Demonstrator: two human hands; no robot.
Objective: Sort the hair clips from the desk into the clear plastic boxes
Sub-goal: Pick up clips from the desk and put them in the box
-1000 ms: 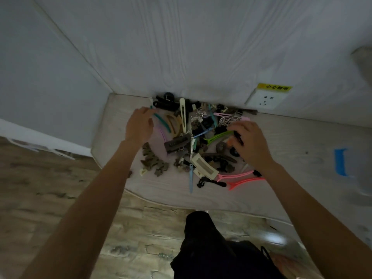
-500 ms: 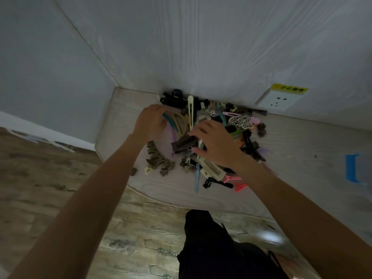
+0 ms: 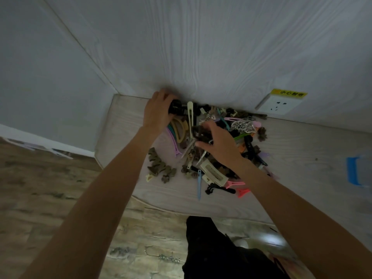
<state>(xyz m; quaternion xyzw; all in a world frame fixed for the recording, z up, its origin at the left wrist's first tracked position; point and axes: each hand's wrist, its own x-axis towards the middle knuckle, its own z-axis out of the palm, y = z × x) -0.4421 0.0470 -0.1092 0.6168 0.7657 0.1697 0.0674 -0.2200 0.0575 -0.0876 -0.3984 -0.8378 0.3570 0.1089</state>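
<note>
Here the left hand [image 3: 158,112] grips a black claw clip [image 3: 175,106]; the right hand [image 3: 218,146] grips a brown claw clip [image 3: 201,133] above the desk [image 3: 128,125].

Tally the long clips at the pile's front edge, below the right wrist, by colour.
Blue clip: 1
Cream barrette: 1
Coral clips: 2
Black clip: 1
Total: 5
</note>
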